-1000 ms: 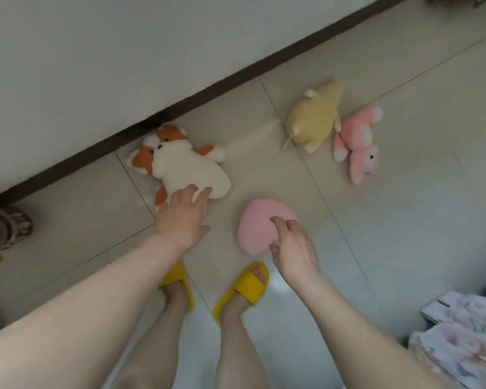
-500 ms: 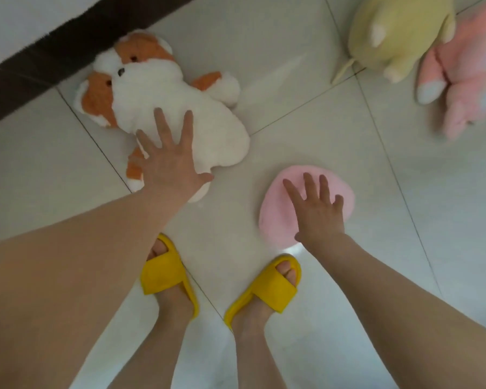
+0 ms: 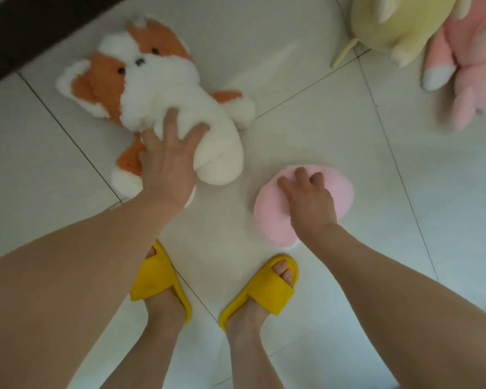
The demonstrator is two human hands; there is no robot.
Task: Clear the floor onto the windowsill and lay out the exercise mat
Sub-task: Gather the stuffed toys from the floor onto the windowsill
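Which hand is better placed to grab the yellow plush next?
Right. The yellow plush lies on the right, nearer the right hand, which rests on the small pink cushion. The left hand is farther off, gripping the fox plush.

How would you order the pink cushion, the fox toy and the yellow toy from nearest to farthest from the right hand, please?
1. Pink cushion, under the right hand.
2. Fox toy, to its left.
3. Yellow toy, top right corner.

Orange-white plush fox lying face-up on floor; round pink plush beside it.
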